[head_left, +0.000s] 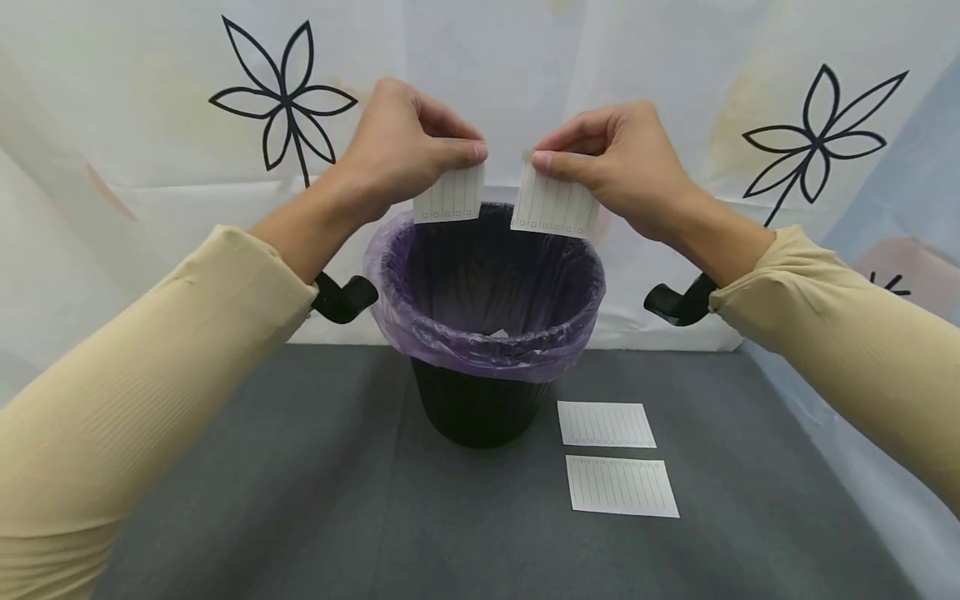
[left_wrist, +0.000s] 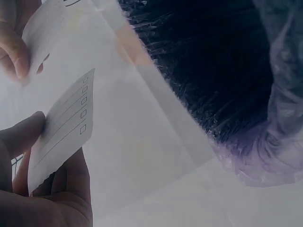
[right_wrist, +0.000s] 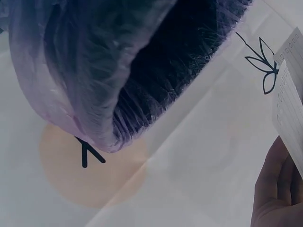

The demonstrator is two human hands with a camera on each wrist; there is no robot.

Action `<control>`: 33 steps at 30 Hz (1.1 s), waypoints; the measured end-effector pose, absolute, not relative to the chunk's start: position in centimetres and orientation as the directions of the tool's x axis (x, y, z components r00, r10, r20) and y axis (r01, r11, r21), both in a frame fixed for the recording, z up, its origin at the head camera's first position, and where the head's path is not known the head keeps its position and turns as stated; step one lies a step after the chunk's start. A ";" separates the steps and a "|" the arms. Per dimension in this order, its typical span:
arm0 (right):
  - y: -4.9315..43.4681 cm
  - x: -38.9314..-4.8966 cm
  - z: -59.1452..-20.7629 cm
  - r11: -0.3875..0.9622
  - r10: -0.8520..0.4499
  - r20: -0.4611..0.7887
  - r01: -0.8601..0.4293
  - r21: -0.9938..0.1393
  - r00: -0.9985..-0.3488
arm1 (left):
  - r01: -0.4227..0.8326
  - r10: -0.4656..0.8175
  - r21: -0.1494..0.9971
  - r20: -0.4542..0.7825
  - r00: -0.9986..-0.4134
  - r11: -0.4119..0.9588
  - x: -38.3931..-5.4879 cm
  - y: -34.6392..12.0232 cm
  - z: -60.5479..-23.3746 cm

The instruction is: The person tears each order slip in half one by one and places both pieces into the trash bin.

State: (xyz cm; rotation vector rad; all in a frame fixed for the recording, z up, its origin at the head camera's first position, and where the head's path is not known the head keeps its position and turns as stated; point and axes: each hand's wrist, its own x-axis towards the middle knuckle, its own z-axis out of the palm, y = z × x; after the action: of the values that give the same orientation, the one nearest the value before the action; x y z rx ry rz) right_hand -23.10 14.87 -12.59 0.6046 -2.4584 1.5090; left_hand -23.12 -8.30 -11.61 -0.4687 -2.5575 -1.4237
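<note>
Above the far rim of the bin, my left hand [head_left: 412, 150] pinches a piece of lined paper [head_left: 447, 196] between thumb and fingers. My right hand [head_left: 618, 158] pinches a second piece of lined paper [head_left: 557, 204] the same way. Between the two pieces is a narrow gap. Small checkboxes run along the lower edge of each one. In the left wrist view, the left piece [left_wrist: 66, 125] has a ragged edge near the fingers. Below the hands stands a black trash bin [head_left: 480, 408], lined with a purple plastic bag [head_left: 487, 358] folded over its rim.
Two lined paper cards [head_left: 607, 425] [head_left: 622, 485] lie flat on the dark grey table [head_left: 300, 483], right of the bin. A bit of white paper [head_left: 498, 333] shows inside the bin. Behind hangs a pale curtain [head_left: 495, 50] with black flower outlines.
</note>
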 end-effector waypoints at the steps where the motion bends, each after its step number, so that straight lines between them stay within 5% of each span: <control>1: 14.8 -23.2 -12.4 0.397 -0.238 0.361 -0.429 -0.811 -0.902 | 0.345 0.180 0.798 0.294 -0.939 0.493 -23.3 -8.2 -11.6; 12: 13.1 -23.9 -12.4 0.388 -0.242 0.235 -0.315 -0.866 -0.942 | 0.248 0.160 0.827 0.193 -0.968 0.504 -24.2 -7.4 -11.6; 33: 11.9 -24.6 -13.7 0.528 -0.282 0.140 -0.275 -0.804 -0.949 | 0.164 0.236 0.772 0.019 -0.972 0.615 -24.1 -8.2 -12.1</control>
State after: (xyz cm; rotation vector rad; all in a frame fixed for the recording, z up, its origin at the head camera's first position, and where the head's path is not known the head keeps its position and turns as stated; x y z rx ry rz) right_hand -24.56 11.94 -13.65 0.5014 -2.7522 1.4458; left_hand -24.08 -8.22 -12.06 -0.3598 -2.8975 -1.3709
